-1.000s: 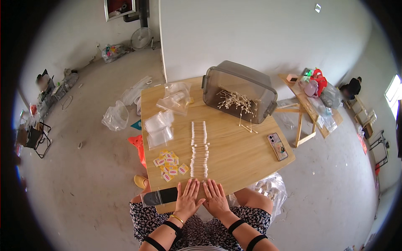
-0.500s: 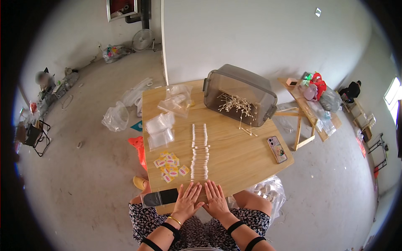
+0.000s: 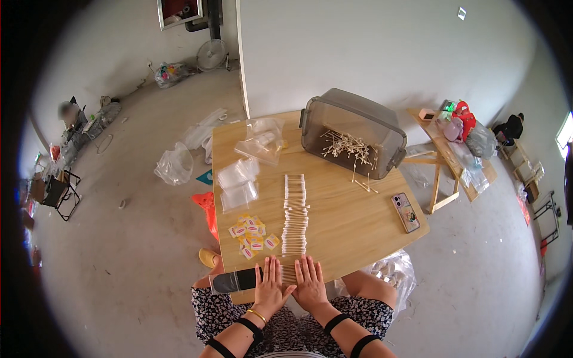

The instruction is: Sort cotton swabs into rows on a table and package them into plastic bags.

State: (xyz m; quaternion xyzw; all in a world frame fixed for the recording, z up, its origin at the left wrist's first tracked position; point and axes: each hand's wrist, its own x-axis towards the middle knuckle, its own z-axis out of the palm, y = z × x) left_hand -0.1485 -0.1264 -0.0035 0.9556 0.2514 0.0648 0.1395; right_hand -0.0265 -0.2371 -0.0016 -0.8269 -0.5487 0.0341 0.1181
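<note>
A long row of cotton swabs (image 3: pixel 295 230), laid side by side, runs down the table toward me. At its near end, by the front edge, my left hand (image 3: pixel 270 288) lies flat with fingers stretched forward. My right hand (image 3: pixel 309 285) rests flat opposite it, fingers straight. Between the two hands a few more swabs show; my palms and thumbs partly hide them. Neither hand grips anything. Left of my left hand is a dark flat strip (image 3: pixel 242 280) in a clear sleeve. Small yellow-and-white packets or cards (image 3: pixel 255 238) lie in a loose pile beyond it.
A grey translucent tub (image 3: pixel 358 110) lies tipped on its side at the back, with loose swabs (image 3: pixel 346 146) spilling from it. Clear plastic bags (image 3: pixel 239 176) lie on the left. A phone (image 3: pixel 406 213) is near the right edge. A wooden bench (image 3: pixel 439 143) holds bags farther right.
The view has shifted, so the table sits slightly farther right. The gap between my fingertips has widened a little, and my left fingers point straighter forward. Both hands remain flat.
</note>
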